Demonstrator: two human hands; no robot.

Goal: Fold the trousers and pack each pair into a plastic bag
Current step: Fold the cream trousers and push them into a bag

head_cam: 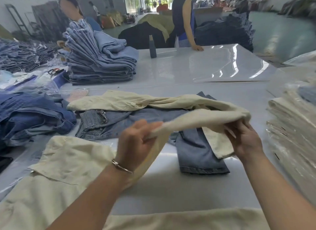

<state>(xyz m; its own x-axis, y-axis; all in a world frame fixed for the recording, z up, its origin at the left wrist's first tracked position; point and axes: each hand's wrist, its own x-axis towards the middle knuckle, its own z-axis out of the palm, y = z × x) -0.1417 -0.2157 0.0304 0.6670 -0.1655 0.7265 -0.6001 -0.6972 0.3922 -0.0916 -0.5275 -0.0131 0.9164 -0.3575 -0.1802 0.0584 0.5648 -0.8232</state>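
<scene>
A pair of cream trousers (196, 117) is lifted above the white table (188, 68) in the middle of the view. My left hand (135, 142) grips the cloth at its left part, fingers curled round a fold. My right hand (244, 140) pinches the right end, where a cream flap hangs down. The far leg of the cream trousers trails left across the table. Under them lies a pair of light blue jeans (196, 149), spread flat. At the right edge stands a stack of bagged cream trousers in clear plastic bags (290, 127).
More cream cloth (59, 169) lies at the near left. Dark blue jeans (30, 113) are heaped at the left. A tall stack of folded light jeans (100, 58) stands behind, with a dark bottle (152, 47) beside it. Two people stand at the table's far side.
</scene>
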